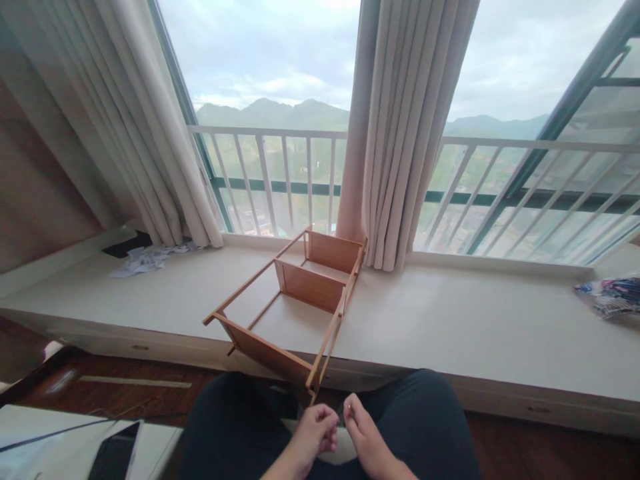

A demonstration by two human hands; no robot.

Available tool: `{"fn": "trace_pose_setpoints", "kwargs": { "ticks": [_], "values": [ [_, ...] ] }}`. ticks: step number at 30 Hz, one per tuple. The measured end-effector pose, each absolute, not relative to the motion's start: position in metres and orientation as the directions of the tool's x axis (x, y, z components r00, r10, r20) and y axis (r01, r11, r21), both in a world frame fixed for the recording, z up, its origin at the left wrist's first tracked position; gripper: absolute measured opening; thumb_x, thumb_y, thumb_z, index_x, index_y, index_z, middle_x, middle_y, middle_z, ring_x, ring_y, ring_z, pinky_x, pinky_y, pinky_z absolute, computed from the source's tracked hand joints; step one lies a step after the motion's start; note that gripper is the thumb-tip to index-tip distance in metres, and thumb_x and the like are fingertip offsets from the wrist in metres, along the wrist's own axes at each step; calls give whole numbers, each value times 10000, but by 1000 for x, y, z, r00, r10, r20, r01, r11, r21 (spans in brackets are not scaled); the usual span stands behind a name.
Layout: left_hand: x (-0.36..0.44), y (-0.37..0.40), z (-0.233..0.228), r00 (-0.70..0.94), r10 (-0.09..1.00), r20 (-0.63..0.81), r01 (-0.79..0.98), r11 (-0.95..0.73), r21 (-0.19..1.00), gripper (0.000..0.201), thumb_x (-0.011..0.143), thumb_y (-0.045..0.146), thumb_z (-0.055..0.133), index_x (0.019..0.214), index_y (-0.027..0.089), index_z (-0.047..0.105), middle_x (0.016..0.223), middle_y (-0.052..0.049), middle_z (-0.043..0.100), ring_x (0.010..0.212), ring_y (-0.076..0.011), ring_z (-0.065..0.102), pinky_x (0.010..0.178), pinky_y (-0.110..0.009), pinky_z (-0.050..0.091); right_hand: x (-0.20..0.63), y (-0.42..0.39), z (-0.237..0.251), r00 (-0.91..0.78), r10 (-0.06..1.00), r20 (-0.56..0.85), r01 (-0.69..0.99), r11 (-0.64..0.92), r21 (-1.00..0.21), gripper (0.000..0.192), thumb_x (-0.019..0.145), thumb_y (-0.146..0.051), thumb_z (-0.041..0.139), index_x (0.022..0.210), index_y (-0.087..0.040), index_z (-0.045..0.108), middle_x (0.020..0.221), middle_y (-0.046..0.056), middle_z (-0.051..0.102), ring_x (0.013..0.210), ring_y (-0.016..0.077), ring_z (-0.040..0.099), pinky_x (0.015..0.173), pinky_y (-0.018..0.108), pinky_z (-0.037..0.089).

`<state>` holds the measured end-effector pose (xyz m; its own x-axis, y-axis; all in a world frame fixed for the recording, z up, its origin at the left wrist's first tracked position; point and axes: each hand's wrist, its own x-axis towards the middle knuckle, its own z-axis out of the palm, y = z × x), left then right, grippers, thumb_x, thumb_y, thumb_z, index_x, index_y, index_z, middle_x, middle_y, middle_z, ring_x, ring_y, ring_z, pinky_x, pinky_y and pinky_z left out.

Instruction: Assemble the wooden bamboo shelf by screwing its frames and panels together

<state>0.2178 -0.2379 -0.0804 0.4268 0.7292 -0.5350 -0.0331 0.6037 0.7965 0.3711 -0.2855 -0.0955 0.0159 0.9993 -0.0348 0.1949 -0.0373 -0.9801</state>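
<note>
A small brown wooden shelf rack (270, 347) lies on its side on the white window ledge (465, 327), its near end jutting over the front edge. Just beyond that near corner, low in the view, my left hand (317, 430) is closed with its fingers curled in. A short gap to its right, my right hand (364, 432) is closed too, thumb and forefinger pinched together. A tiny dark speck shows at the right fingertips, too small to name. What the left fingers hold, if anything, is hidden. Both hands are above my lap, between my knees.
Crumpled white paper (145, 260) lies on the ledge at left, and a patterned cloth bundle (615, 293) at far right. Curtains (395, 133) hang before the railed window. At lower left, a phone-like dark device (115, 453) and a cable rest on a white surface (35, 433).
</note>
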Motion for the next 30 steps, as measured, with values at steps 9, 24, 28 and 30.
{"fn": "trace_pose_setpoints", "kwargs": {
  "ticks": [9, 24, 28, 30],
  "values": [
    [207, -241, -72, 425, 741, -520, -52, 594, 803, 447, 607, 526, 825, 718, 173, 576, 570, 41, 572, 517, -91, 508, 538, -239, 396, 364, -282, -83, -136, 988, -75, 199, -47, -979, 188, 927, -392, 536, 901, -216, 479, 778, -12, 600, 736, 161, 549, 707, 279, 400],
    [210, -228, -81, 404, 707, -581, -106, 667, 738, 462, 610, 481, 873, 785, 150, 603, 619, 26, 601, 526, -73, 532, 551, -212, 450, 377, -266, -70, -91, 990, -108, 384, -65, -921, 117, 883, -302, 597, 896, -198, 650, 616, -48, 500, 588, 130, 405, 592, 263, 293],
    [210, -227, -79, 383, 719, -580, -161, 670, 725, 403, 651, 433, 859, 814, 140, 634, 669, 4, 627, 574, -83, 567, 589, -219, 481, 381, -262, -76, -63, 990, -124, 356, -94, -930, 109, 869, -298, 600, 870, -192, 630, 625, -47, 505, 586, 125, 407, 594, 259, 309],
    [209, -227, -78, 331, 739, -586, -200, 662, 722, 348, 686, 391, 829, 836, 127, 658, 697, -11, 639, 597, -86, 583, 595, -211, 473, 384, -259, -83, -28, 991, -129, 318, -113, -941, 111, 853, -298, 602, 837, -189, 613, 647, -39, 524, 598, 125, 421, 606, 259, 331]
  ]
}}
